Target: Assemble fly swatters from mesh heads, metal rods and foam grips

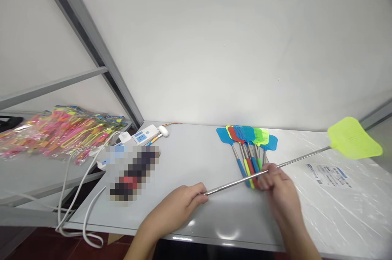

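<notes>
A fly swatter [352, 139] with a yellow-green mesh head and a long extended metal rod stretches across the front of the table, its head up at the right. My left hand [183, 205] is closed round the rod's lower left end, hiding the grip. Farther along the rod, my right hand [277, 182] has its fingers wrapped round it. Just behind the right hand lies a fanned bunch of shorter fly swatters [245, 149] with blue, red, green and yellow heads and coloured handles.
Power strips [145, 135] with white cables [84, 178] lie at the left, beside a blurred-out dark object [134, 176]. Bagged colourful goods [73, 131] fill a shelf farther left. Clear plastic wrap [346, 211] with a printed label [329, 175] covers the table's right side.
</notes>
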`<state>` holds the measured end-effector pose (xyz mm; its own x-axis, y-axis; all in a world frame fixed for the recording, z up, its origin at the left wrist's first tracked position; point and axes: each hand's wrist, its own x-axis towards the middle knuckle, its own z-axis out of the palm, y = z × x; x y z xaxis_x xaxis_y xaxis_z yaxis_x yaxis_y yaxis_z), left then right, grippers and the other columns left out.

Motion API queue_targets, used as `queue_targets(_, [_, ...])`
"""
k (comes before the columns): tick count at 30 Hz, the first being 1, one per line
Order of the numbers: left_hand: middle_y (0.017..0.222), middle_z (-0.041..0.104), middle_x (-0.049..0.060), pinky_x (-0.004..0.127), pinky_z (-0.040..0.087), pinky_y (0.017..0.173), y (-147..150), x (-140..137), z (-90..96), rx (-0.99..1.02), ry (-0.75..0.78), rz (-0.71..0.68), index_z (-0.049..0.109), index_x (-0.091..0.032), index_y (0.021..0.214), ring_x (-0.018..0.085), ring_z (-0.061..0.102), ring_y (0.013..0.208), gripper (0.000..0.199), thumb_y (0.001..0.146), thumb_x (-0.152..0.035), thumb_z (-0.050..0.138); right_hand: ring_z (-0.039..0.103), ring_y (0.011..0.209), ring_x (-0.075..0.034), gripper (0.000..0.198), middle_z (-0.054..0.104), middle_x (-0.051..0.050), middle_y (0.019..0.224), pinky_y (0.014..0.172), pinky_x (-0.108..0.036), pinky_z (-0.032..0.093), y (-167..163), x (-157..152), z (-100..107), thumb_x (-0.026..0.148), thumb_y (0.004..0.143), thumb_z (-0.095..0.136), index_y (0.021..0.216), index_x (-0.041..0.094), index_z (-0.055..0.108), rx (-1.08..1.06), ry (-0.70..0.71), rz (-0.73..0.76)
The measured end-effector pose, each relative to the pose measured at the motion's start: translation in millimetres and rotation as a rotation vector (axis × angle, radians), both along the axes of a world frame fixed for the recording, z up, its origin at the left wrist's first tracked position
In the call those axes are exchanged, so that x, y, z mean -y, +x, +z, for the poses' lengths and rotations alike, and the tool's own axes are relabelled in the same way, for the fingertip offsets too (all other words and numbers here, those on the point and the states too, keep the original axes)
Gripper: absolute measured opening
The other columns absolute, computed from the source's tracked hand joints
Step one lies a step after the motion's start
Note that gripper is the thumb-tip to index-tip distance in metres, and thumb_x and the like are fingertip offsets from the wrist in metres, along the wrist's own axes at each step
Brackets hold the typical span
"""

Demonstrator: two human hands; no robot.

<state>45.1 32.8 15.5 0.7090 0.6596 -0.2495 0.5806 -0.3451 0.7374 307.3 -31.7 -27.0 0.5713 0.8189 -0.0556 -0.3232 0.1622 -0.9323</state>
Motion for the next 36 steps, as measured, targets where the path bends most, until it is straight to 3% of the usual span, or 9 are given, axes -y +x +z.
queue_targets(4, [0.075,0.059,-0.003,0.023,0.034,0.065,-28,-7,3.2,0.002,-0.051,0.042,0.058,-0.022,0.082,0.014,0.052,0.071,0.028,0.094,-0.039,0.04,0.031,0.049,-0.009,0.032,0.03,0.007,0.055,0.046,-0.024,0.03,22,-3,9,0.049,0.077,0.071,0.076,0.018,0.063,-0.035,0.032,-0.028])
queue_targets(7, [0.078,0.063,-0.002,0.024,0.034,0.067,-33,-11,8.7,0.005,0.01,0.099,0.062,-0.023,0.084,0.016,0.054,0.073,0.031,0.094,-0.044,0.042,0.032,0.05,-0.009,0.029,0.031,0.007,0.056,0.047,-0.024,0.03,9,-7,8,0.049,0.08,0.068,0.079,0.02,0.063,-0.043,0.068,-0.04])
queue_targets(13, [0.08,0.066,0.0,0.026,0.034,0.068,-9,-10,15.3,0.04,0.154,0.098,0.064,-0.024,0.083,0.019,0.056,0.077,0.036,0.096,-0.046,0.038,0.045,0.056,-0.015,0.027,0.05,0.002,0.06,0.057,-0.03,0.035,-41,-9,-4,0.049,0.086,0.06,0.092,0.023,0.064,0.161,-0.006,0.253])
queue_targets(19, [0.078,0.064,-0.002,0.025,0.033,0.065,-14,-12,10.3,0.022,0.122,0.07,0.063,-0.026,0.085,0.017,0.055,0.074,0.033,0.096,-0.046,0.039,0.043,0.058,-0.015,0.027,0.047,0.002,0.055,0.062,-0.031,0.031,-47,-1,-6,0.048,0.087,0.06,0.088,0.021,0.066,0.286,-0.043,0.123])
queue_targets(26, [0.077,0.063,-0.003,0.024,0.033,0.064,-25,-12,12.5,0.002,0.123,0.071,0.06,-0.026,0.085,0.016,0.054,0.073,0.031,0.097,-0.045,0.039,0.042,0.057,-0.014,0.028,0.045,0.002,0.056,0.058,-0.03,0.033,-52,-4,-1,0.048,0.084,0.064,0.089,0.02,0.066,0.133,-0.042,0.079])
queue_targets(32, [0.076,0.063,-0.003,0.024,0.035,0.066,-44,-25,-1.6,0.071,0.066,0.203,0.061,-0.024,0.08,0.016,0.055,0.074,0.032,0.095,-0.045,0.043,0.04,0.054,-0.01,0.024,0.04,0.004,0.058,0.052,-0.024,0.033,-33,-15,0,0.043,0.086,0.063,0.084,0.02,0.064,0.005,0.081,-0.026])
queue_targets(36, [0.08,0.064,-0.001,0.024,0.038,0.066,-56,-38,-26.8,0.286,-0.002,0.409,0.066,-0.023,0.087,0.016,0.056,0.074,0.023,0.088,-0.045,0.057,0.046,0.057,-0.01,0.026,0.048,0.002,0.064,0.053,-0.024,0.035,-34,-15,-8,0.045,0.086,0.062,0.087,0.019,0.066,-0.018,-0.014,0.034])
